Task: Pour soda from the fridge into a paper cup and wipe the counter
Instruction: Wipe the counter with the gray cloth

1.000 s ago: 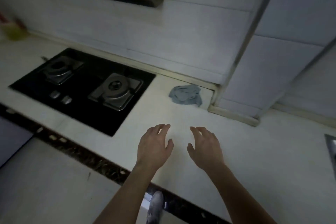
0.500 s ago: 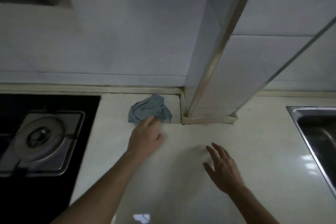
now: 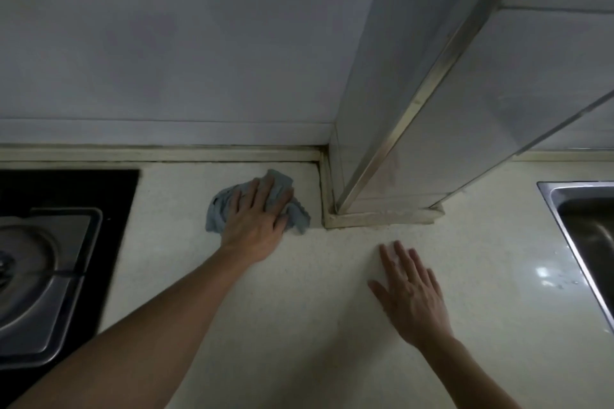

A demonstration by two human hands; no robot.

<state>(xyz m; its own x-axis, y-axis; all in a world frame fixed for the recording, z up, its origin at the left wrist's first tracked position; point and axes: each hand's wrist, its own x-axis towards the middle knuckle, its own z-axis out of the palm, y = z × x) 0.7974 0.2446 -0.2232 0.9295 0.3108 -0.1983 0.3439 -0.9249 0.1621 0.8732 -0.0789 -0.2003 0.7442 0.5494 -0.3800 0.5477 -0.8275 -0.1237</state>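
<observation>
A crumpled grey-blue cloth (image 3: 219,209), lying left to right on the pale speckled desk (image 3: 299,325), is pressed by the left hand (image 3: 257,222) with its fingers spread; the right hand (image 3: 410,292) is kept flat and apart.

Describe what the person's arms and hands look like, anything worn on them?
Both arms are bare right to the bottom of the picture, no sleeves in view. The left hand and right hand wear no gloves, and no watch, bracelet or ring shows. The dim picture could hide a thin ring.

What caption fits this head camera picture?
Left hand presses grey cloth on counter; right hand open.
</observation>
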